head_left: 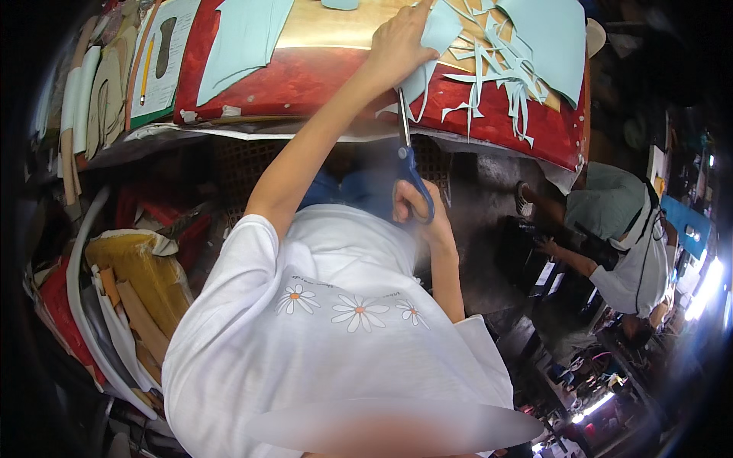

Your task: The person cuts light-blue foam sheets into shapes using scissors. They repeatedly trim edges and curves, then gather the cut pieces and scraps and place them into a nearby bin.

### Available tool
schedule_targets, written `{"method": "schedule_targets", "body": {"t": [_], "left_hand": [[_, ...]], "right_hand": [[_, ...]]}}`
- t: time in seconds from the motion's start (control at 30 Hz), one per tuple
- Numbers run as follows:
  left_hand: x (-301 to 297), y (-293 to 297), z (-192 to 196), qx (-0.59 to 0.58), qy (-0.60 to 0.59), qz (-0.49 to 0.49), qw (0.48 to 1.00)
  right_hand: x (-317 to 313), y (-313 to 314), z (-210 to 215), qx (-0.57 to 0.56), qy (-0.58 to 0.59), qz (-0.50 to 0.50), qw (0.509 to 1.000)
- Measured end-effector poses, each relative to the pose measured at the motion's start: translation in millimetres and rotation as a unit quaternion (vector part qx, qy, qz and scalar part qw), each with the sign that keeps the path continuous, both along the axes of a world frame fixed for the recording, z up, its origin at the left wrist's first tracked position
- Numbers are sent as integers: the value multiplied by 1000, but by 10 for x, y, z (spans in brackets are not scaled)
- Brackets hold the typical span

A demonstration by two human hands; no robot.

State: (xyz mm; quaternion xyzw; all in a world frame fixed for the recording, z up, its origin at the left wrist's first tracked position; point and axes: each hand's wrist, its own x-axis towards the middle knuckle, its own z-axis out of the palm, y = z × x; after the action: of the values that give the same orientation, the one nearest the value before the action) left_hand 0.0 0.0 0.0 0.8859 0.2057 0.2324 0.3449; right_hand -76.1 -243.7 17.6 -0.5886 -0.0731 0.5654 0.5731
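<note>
Currently, head view: the fingers of my left hand [395,47] are at a pale blue piece [443,29] lying over the near part of the desk [298,84], index stretched away from me and thumb set apart from it, so partly spread; whether they pinch the piece or only press it, I cannot tell. The fingers of my right hand [427,217] are curled closed around the blue handles of a pair of scissors [406,153], held below the desk edge, in front of my body, with the blades pointing up and away. Blade tips are beside the lower part of the pale blue piece, near my left wrist; contact there cannot be made out. Desk surface noted as red, with a yellowish board [324,30] on it. To the right of the piece, a tangle of thin pale blue offcuts [504,70] spreads over board and red surface, partly against a large pale blue sheet [546,38]. Left of the board, further pale blue sheets [240,53] overlap. Farther left, a written paper [169,80] bears a dark sole-shaped piece [163,47] and a yellow pencil [146,72]. Beyond the desk, right side, a co-worker [622,229] bends over near dark boxes.
</note>
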Motion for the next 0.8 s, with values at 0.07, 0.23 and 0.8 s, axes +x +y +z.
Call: {"method": "schedule_targets", "body": {"t": [0.07,0.23,0.8], "left_hand": [[84,46,-2,-85,-75,-8,994],[359,226,396,-165,-160,-29,973],[-454,115,242,-536,-270,4,800]], "right_hand": [[-17,-18,3,-18,-24,-2,1000],[103,-21,-56,1,-59,-52,997],[20,231,69,194,23,-59,979]]}}
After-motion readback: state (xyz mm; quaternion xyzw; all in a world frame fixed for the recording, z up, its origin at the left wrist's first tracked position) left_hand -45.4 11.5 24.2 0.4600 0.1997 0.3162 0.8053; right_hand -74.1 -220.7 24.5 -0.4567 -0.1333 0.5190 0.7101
